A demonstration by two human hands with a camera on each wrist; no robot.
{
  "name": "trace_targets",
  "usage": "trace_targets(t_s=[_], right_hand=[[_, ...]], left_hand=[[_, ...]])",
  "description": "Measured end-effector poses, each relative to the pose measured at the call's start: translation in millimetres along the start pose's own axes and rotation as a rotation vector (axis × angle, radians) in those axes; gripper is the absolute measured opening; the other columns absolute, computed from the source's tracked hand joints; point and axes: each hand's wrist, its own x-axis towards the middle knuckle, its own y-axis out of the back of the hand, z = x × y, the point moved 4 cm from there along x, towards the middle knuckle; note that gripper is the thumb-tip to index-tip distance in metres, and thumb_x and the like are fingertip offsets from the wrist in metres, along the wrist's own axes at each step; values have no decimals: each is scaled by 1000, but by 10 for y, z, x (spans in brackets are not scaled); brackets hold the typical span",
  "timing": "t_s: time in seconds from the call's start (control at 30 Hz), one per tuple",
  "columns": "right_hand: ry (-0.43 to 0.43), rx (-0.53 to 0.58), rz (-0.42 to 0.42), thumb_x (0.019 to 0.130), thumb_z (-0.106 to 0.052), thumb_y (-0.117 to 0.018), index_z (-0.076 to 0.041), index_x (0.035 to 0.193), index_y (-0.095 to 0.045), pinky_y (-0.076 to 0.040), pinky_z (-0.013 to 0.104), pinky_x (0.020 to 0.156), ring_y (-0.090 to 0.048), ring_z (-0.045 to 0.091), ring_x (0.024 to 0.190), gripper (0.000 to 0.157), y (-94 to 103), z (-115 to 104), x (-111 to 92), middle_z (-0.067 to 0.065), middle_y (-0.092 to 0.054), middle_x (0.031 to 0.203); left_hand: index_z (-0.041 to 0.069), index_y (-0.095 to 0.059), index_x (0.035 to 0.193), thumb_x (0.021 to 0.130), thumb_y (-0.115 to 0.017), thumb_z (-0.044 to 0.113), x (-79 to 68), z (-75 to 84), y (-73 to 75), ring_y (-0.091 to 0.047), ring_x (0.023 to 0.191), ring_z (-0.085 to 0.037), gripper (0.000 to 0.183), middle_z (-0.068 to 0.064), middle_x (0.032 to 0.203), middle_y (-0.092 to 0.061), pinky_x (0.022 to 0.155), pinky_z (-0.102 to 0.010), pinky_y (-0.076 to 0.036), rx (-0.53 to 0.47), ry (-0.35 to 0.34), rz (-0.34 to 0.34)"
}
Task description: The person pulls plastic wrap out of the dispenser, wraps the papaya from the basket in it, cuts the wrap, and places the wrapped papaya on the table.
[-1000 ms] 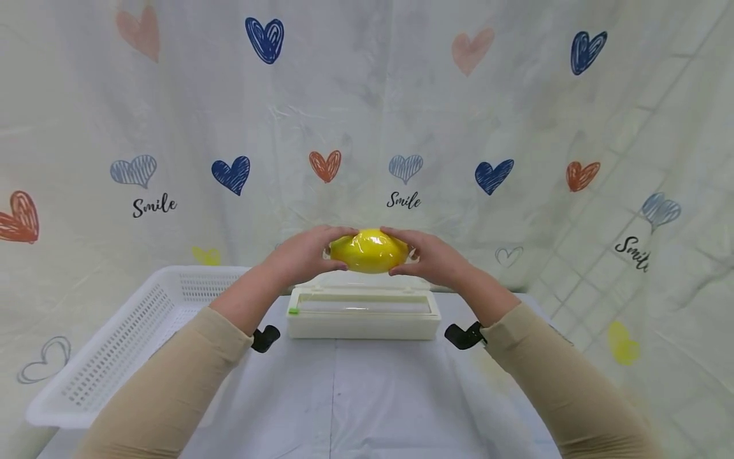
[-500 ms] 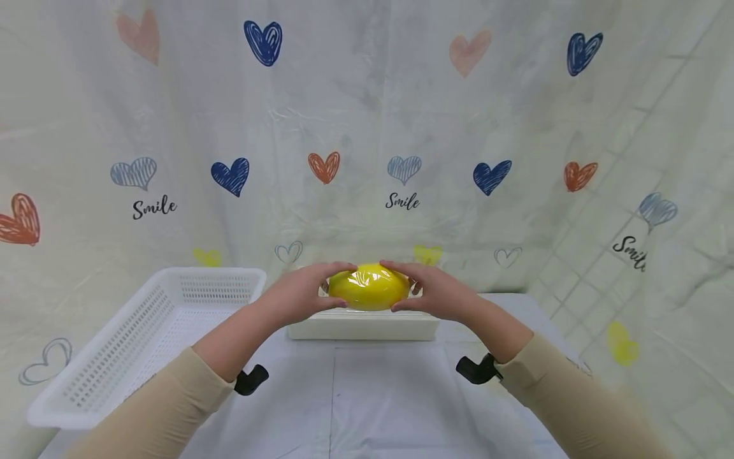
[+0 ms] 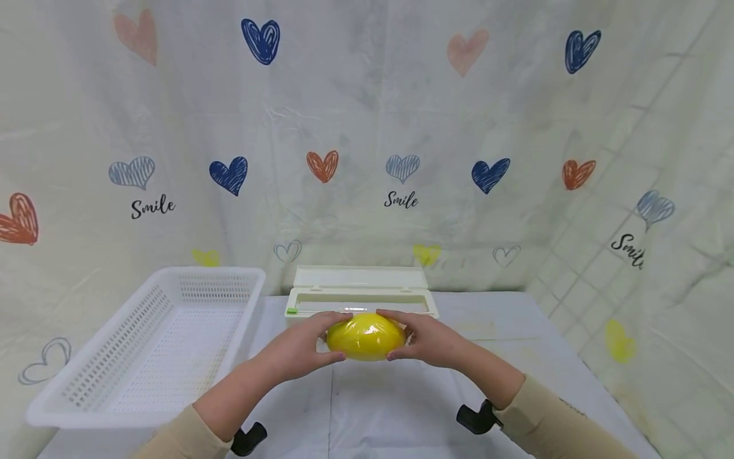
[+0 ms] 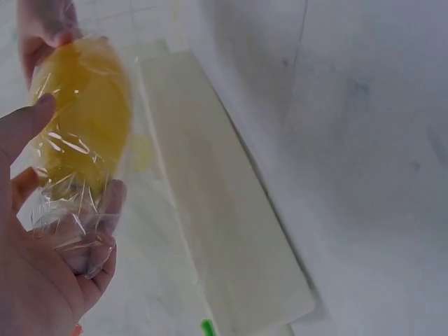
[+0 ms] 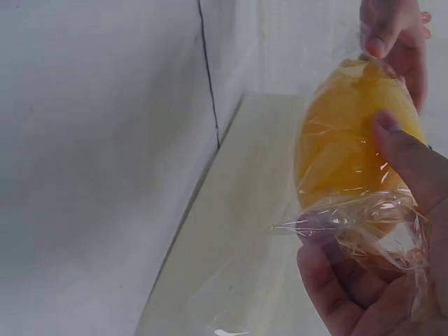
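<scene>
Half-curled, your left hand (image 3: 302,349) and right hand (image 3: 431,340) gripped opposite ends of the wrapped yellow object (image 3: 366,338), its long axis running between them.

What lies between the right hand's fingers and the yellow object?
Clear plastic film, loosely bunched where the right hand holds the yellow object. The right wrist view shows it.

Backed by a pale, creased sheet (image 3: 344,95), printed with hearts (image 3: 260,41) in navy, light blue, orange-red, faded pink and yellow, and lettered "Smile" (image 3: 153,206) in black script at left, centre and right. Crossed by tile-like grid lines (image 3: 564,280) toward the right edge. Fronted by a white-covered bench (image 3: 493,312), marked by a thin dark line (image 3: 330,414) at lower centre. Softly lit.
</scene>
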Motion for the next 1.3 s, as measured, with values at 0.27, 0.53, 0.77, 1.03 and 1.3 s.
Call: trace_targets(t_s=[0.27, 0.53, 0.77, 1.03, 1.3], right_hand=[[-29, 94, -37, 84, -40, -79, -26, 150, -45, -54, 34, 77, -61, 19, 92, 76, -76, 166, 60, 3, -61, 128], [-60, 67, -76, 84, -47, -77, -29, 151, -43, -52, 36, 78, -58, 18, 97, 77, -69, 204, 161, -1, -59, 130], [-69, -184, 51, 73, -66, -76, -38, 151, -40, -52, 45, 81, -59, 22, 105, 90, 66, 43, 96, -3, -52, 142], [172, -486, 163, 73, -55, -83, -35, 155, -30, -54, 45, 89, -58, 26, 120, 100, -124, 128, 1, 0, -36, 155], [364, -454, 327, 81, -25, -83, -28, 146, -48, -55, 33, 90, -63, 20, 114, 74, -155, 235, -33, -2, -54, 138]], left_hand=[[42, -41, 148, 81, -82, 39, 80, -68, -239, -60, 113, -30, 79, -1, 152, -42, 90, -46, -54, 187, -54, 60], [36, -45, 147, 84, -81, 33, 131, -175, -263, -58, 119, -20, 72, 6, 140, -54, 100, -42, -49, 127, -99, 87], [41, -40, 149, 86, -78, 37, 162, -264, -280, -53, 127, -20, 74, 6, 144, -51, 103, -45, -46, 49, -76, 78], [41, -40, 150, 86, -77, 36, 188, -330, -339, -48, 132, -21, 74, 8, 146, -49, 107, -47, -42, -54, -37, 52], [41, -40, 149, 87, -77, 34, 200, -294, -245, -50, 129, -21, 73, 7, 146, -49, 105, -47, -43, -97, 7, 30]])
